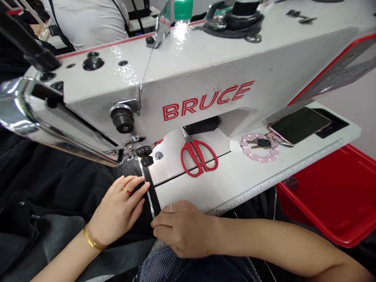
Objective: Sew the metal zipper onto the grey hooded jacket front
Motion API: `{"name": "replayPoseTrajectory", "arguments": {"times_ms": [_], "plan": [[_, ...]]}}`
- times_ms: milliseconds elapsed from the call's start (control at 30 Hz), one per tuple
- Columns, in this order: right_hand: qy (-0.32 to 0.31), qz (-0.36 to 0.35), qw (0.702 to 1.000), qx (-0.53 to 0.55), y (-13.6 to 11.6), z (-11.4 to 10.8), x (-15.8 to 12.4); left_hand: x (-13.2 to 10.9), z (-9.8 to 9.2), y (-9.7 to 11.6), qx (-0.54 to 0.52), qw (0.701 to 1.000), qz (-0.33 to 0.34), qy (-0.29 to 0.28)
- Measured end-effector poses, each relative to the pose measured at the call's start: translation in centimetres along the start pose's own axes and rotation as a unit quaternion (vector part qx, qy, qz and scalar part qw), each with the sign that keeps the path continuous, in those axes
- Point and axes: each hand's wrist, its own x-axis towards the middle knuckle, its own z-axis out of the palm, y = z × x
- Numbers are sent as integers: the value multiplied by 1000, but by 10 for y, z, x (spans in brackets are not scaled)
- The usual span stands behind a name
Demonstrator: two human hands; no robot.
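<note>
A white sewing machine (188,74) marked BRUCE stands over a black garment (67,188). A silver zipper (147,192) runs along the garment's edge from under the presser foot (144,156) toward me. My left hand (119,211) lies flat on the black fabric, fingertips touching the zipper tape just in front of the foot. My right hand (182,229) rests at the table's front edge, its fingers pinching the zipper's near end and the fabric.
Red-handled scissors (198,154) lie on the white table (235,184) right of the needle. Further right are a pink bead ring with keys (260,147) and a phone (299,125). A red bin (337,199) sits below the table. Another person's torso (88,19) is behind the machine.
</note>
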Motion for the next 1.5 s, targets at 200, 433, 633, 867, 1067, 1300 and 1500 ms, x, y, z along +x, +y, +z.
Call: {"name": "replayPoseTrajectory", "arguments": {"times_ms": [200,433,633,867,1067,1300,1500], "plan": [[19,20,998,59,3,-1,-1,-2,2,-2,-27,1000,-10,4],[-39,44,997,44,13,-8,11,3,7,-14,-39,999,-22,18],[-79,67,994,21,34,-14,37,16,8,-41,-14,999,-32,41],[-69,61,993,70,63,-25,62,36,8,-59,1,993,-120,12],[-74,50,994,66,70,-27,70,-2,-37,-68,76,952,-289,69],[-122,-21,992,5,16,-14,77,-95,-68,-101,50,872,-486,-14],[-223,107,960,133,-31,-21,95,-126,-93,-58,-5,878,-478,17]]}}
